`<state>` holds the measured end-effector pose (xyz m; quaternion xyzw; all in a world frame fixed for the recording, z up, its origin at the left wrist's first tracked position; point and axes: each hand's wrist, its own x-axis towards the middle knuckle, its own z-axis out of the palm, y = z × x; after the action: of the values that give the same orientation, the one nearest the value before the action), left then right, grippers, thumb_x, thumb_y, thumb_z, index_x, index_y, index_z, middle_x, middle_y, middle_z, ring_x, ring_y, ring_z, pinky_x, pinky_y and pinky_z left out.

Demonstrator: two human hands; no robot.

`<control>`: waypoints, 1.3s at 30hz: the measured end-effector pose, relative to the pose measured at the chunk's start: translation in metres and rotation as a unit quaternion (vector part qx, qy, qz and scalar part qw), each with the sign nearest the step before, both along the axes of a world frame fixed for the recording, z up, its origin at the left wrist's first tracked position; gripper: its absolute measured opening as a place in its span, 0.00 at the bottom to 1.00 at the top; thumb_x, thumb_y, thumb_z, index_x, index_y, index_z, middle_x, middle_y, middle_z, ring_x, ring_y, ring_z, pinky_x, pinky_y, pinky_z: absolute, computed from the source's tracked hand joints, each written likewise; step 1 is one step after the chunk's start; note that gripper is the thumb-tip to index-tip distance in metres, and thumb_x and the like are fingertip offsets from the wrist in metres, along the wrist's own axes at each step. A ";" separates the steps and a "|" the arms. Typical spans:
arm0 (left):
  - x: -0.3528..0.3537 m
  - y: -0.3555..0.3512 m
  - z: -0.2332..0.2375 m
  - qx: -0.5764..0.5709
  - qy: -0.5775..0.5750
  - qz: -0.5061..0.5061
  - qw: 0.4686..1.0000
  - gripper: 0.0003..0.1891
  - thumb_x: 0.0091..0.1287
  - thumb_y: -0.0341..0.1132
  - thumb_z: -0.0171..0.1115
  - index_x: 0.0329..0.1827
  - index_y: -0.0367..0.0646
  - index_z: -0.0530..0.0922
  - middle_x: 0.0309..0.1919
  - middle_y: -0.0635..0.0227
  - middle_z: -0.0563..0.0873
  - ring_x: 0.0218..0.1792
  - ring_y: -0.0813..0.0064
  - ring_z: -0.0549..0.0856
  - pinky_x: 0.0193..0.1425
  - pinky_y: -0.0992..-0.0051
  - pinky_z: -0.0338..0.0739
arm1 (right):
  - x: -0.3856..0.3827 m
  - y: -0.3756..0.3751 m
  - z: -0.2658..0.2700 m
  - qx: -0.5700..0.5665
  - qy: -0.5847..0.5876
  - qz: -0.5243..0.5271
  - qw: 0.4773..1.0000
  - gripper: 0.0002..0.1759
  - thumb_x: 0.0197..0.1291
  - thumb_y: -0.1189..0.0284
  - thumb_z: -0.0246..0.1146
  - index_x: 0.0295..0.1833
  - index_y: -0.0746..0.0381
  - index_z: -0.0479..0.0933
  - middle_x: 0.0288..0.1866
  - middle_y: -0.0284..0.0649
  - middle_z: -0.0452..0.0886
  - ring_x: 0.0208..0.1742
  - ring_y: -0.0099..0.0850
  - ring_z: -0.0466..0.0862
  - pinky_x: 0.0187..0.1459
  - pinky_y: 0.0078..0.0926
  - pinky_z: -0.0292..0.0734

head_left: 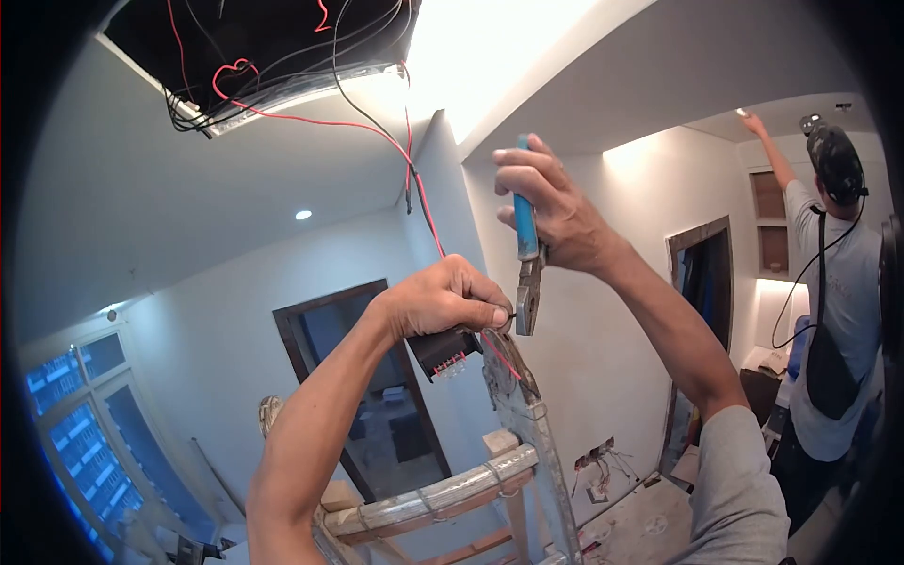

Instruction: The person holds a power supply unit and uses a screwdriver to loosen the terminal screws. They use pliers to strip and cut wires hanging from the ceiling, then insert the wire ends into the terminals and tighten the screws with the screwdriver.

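Note:
My left hand [447,299] is closed, thumb pressed on the forefinger, around the red and black wires [426,209] that hang from the ceiling opening. A black block-shaped device [443,352] with a row of clear terminals hangs just under that hand. A loose red wire end [502,356] sticks out below the fingers. My right hand [551,202] is wrapped round the blue handles of pliers [527,226], which point down. Their metal jaws are beside my left thumb tip, at a short dark wire end.
A wooden ladder top [433,494] stands below my hands. The ceiling opening [273,42] holds more loose wires. A co-worker [838,282] at the right reaches up to the ceiling. Doorways [377,405], a window and wires from a wall box [598,471] lie beyond.

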<state>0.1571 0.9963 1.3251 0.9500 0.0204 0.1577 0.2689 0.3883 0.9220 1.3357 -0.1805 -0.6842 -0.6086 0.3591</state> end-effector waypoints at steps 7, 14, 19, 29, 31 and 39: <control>-0.012 0.001 -0.002 0.074 -0.262 0.109 0.956 0.10 0.69 0.34 0.69 0.39 0.34 0.89 0.22 0.69 0.85 0.20 0.81 0.78 0.26 0.74 0.73 | 0.006 0.009 -0.042 -0.407 0.284 -0.083 0.864 0.05 0.39 0.72 0.73 0.24 0.60 0.85 0.35 0.38 0.82 0.50 0.36 0.86 0.55 0.36 0.81; 0.007 0.016 -0.029 0.470 -0.276 0.273 0.792 0.29 0.60 0.59 0.74 0.29 0.35 0.84 0.25 0.55 0.88 0.29 0.56 0.90 0.38 0.60 0.84 | -0.008 0.009 -0.067 -0.679 0.410 0.165 0.586 0.11 0.50 0.71 0.71 0.26 0.71 0.84 0.24 0.45 0.83 0.21 0.29 0.77 0.25 0.28 0.71; 0.021 0.028 -0.027 0.489 -0.289 0.341 0.749 0.45 0.43 0.80 0.74 0.20 0.38 0.76 0.14 0.63 0.78 0.17 0.62 0.81 0.24 0.64 0.76 | -0.004 0.031 -0.068 -0.666 0.406 0.192 0.595 0.09 0.43 0.80 0.64 0.30 0.74 0.86 0.31 0.50 0.86 0.24 0.27 0.76 0.28 0.29 0.72; 0.030 0.054 -0.026 0.477 -0.323 0.386 0.721 0.46 0.45 0.82 0.71 0.14 0.40 0.71 0.11 0.60 0.76 0.12 0.62 0.77 0.18 0.64 0.72 | -0.019 0.048 -0.064 -0.647 0.442 0.193 0.590 0.20 0.41 0.86 0.59 0.44 0.79 0.85 0.43 0.52 0.87 0.25 0.27 0.74 0.31 0.32 0.75; 0.033 0.062 -0.025 0.476 -0.324 0.385 0.722 0.46 0.46 0.82 0.70 0.14 0.39 0.72 0.11 0.59 0.76 0.12 0.61 0.78 0.18 0.63 0.73 | -0.018 0.067 -0.068 -0.625 0.502 0.387 0.456 0.22 0.42 0.86 0.58 0.47 0.79 0.85 0.46 0.54 0.86 0.25 0.27 0.73 0.31 0.31 0.74; 0.024 0.046 -0.019 0.413 -0.259 0.383 0.785 0.48 0.43 0.81 0.73 0.28 0.33 0.79 0.19 0.52 0.84 0.25 0.51 0.89 0.33 0.57 0.83 | 0.023 0.070 -0.061 -0.511 0.571 0.357 0.534 0.23 0.44 0.84 0.57 0.48 0.81 0.84 0.43 0.50 0.83 0.30 0.30 0.76 0.33 0.31 0.75</control>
<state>0.1807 1.0426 1.3059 0.8082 0.2448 0.4809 -0.2358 0.4111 0.9925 1.2749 -0.3832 -0.5356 0.2560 0.7077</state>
